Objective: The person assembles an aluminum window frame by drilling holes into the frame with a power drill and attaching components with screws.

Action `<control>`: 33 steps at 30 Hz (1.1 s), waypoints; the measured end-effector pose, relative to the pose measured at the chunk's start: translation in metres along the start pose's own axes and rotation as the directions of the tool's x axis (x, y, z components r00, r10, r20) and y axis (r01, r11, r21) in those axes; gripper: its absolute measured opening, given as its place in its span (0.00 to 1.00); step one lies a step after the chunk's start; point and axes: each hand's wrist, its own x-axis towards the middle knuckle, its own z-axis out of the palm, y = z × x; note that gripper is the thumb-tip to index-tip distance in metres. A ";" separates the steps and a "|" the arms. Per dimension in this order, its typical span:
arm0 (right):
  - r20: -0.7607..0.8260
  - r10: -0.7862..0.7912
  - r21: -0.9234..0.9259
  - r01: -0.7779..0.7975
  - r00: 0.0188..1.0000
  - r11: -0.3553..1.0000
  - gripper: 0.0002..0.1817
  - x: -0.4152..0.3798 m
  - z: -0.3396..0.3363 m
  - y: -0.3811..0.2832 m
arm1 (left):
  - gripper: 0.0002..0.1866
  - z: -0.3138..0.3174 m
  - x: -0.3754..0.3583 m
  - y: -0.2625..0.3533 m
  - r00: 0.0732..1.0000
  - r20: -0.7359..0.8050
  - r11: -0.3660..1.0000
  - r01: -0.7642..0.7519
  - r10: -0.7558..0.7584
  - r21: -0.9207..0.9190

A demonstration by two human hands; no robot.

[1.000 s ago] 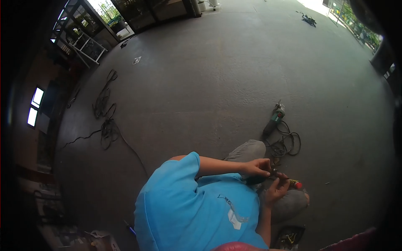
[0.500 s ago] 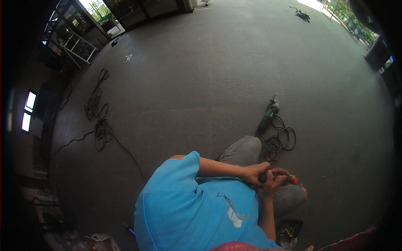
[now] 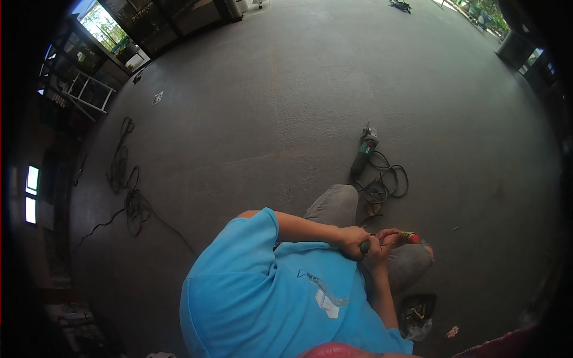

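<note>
My left hand (image 3: pixel 352 240) is closed, its fingers wrapped around a dark green rounded object (image 3: pixel 364 246) whose kind I cannot make out. My right hand (image 3: pixel 377 253) meets it from below, fingers bent, and seems to touch the same object. Beyond the right fingers juts a short cylinder with yellow-and-black marking and a red end (image 3: pixel 412 237); the fingers appear closed on it, though its other end is hidden. Both hands are over my lap, by a grey trouser knee (image 3: pixel 412 271). An angle grinder (image 3: pixel 364 150) lies on the floor ahead.
The grinder's cord (image 3: pixel 394 185) is coiled beside it. At my right sits a dark tray (image 3: pixel 427 301) with small metal parts, near a crumpled scrap (image 3: pixel 453 332). Cables (image 3: pixel 136 212) lie tangled to the left; a white metal frame (image 3: pixel 89 92) stands farther back.
The whole view has shifted, with floor objects moving left in the picture. My hands stay together, and more of the dark green object shows between them.
</note>
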 end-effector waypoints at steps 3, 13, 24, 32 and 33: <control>0.027 -0.003 -0.132 0.007 1.000 0.991 0.18 0.013 0.006 -0.010 | 0.25 -0.012 -0.009 0.014 0.999 -0.037 0.999 0.025 -0.026 -0.024; 0.002 -0.038 -0.215 0.037 0.999 0.976 0.26 0.000 -0.008 -0.012 | 0.10 0.003 0.015 0.009 0.998 0.060 0.986 -0.004 0.014 -0.168; 0.038 0.006 -0.332 0.007 0.999 0.943 0.53 0.007 -0.029 -0.004 | 0.08 0.010 0.035 0.020 0.995 0.080 0.987 -0.047 0.060 -0.152; 0.221 0.027 -0.184 0.014 0.975 0.983 0.37 0.009 -0.053 -0.048 | 0.16 -0.007 0.026 0.021 1.000 0.000 0.960 0.006 -0.007 -0.279; 0.216 0.033 -0.188 0.008 0.976 0.982 0.37 0.021 -0.051 -0.043 | 0.16 -0.017 0.026 0.022 1.000 0.006 0.959 0.006 -0.004 -0.283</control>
